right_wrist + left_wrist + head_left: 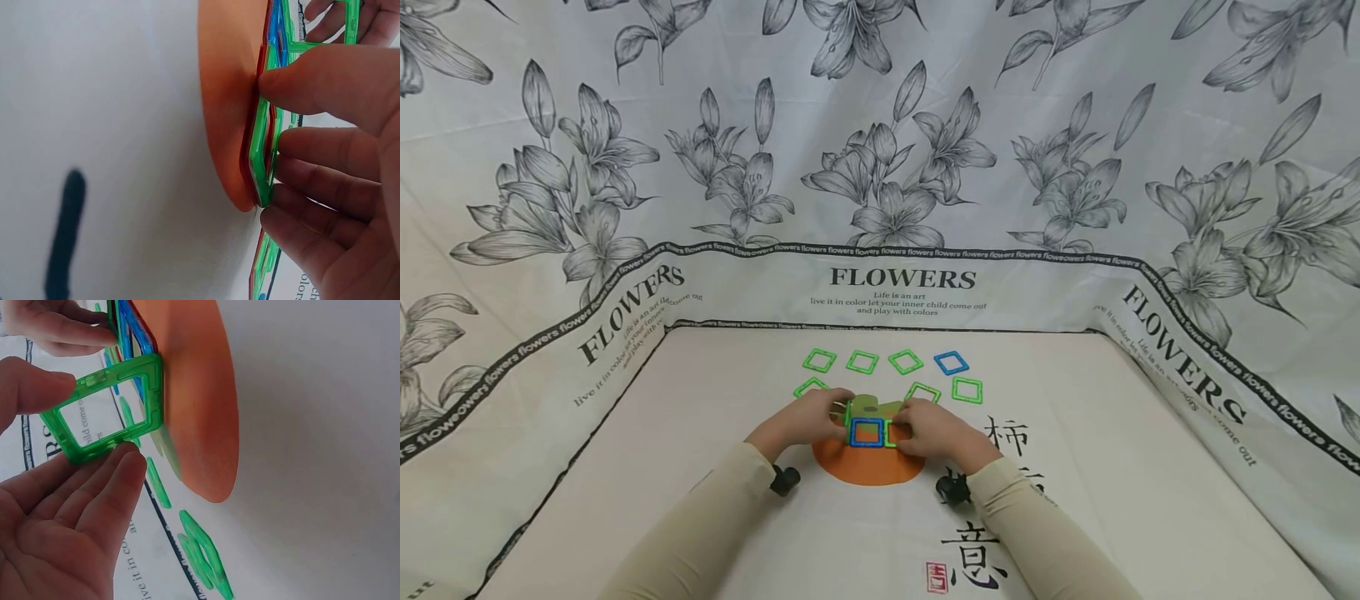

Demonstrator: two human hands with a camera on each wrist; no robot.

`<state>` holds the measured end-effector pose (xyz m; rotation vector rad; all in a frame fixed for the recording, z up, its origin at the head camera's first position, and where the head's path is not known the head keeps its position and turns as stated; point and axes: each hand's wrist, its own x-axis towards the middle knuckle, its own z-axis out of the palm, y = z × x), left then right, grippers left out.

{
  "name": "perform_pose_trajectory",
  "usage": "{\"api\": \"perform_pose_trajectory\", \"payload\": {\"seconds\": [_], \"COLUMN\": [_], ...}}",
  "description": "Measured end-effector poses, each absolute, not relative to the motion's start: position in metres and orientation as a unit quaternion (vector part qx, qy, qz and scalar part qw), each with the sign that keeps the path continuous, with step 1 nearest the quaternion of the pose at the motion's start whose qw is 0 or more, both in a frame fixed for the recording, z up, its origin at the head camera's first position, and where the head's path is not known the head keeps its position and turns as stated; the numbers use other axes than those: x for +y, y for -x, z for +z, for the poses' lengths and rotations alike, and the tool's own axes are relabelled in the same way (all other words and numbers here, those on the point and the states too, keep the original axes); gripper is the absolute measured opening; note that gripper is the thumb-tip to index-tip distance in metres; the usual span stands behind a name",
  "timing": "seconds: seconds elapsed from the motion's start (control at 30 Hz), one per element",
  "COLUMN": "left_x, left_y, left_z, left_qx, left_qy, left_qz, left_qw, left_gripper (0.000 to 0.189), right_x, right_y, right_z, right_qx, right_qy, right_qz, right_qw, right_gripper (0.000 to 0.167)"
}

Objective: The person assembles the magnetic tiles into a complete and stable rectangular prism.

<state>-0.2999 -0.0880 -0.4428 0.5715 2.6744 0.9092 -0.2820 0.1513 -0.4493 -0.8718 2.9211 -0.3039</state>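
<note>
My left hand [805, 418] pinches a green square-framed magnetic tile [106, 449] between thumb and fingertips. That tile stands tilted, one edge right at the upright tiles over the orange printed fruit [868, 473]. At the front of the group is a blue square tile [867, 445]. My right hand [938, 431] grips a green tile [257, 140] beside the blue one, its thumb on the near face and fingers behind. Red edges show along the tiles in both wrist views. The back of the group is hidden by the hands and front tiles.
Behind the hands several green tiles lie flat on the printed cloth, one of them a green square [954, 391] at the right. A blue tile [958, 372] ends the back row. Black brush characters [973, 557] run down the cloth at the right. A flower-printed curtain [902, 287] encloses the table.
</note>
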Motion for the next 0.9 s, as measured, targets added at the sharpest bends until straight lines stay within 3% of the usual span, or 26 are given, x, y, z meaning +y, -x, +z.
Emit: {"api": "perform_pose_trajectory", "payload": {"seconds": [0.9], "left_x": [-0.0918], "left_y": [0.3004], "left_z": [-0.4447], "left_qx": [0.905], "left_qy": [-0.199], "left_qz": [0.345], "left_qw": [0.15], "left_gripper": [0.054], "right_x": [0.1566], "right_y": [0.2791], "right_z": [-0.4483], "right_qx": [0.951], "right_qy": [0.277], "right_qz": [-0.125], "right_qw": [0.059], "right_gripper": [0.039]}}
